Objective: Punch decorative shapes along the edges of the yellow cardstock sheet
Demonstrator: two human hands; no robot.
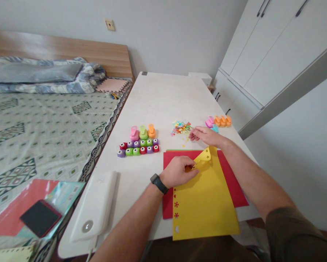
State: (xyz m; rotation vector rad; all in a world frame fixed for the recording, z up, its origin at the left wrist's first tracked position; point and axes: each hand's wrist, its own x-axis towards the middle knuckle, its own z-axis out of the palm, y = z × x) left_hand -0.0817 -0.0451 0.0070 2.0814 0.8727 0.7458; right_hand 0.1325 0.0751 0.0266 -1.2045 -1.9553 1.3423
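Note:
My left hand [180, 170], with a dark watch on the wrist, pinches the left edge of a yellow paper sheet [207, 203]. Its upper left corner curls up and over, and a row of punched shapes runs down its left edge. Beneath it lie red sheets [234, 185]. Beyond the paper's far edge, my right hand [204, 134] hovers beside a heap of small colourful paper cut-outs [181, 127]. Its fingers are bent close together, and whether they hold a cut-out is too small to make out.
Left of the cut-outs stand small craft punches [138, 147] in rows, with three larger lever punches [143, 132] behind. More punches [222, 121] sit near the table's right edge. A white device [95, 207] with a cord lies front left. A bed [56, 120] adjoins on the left.

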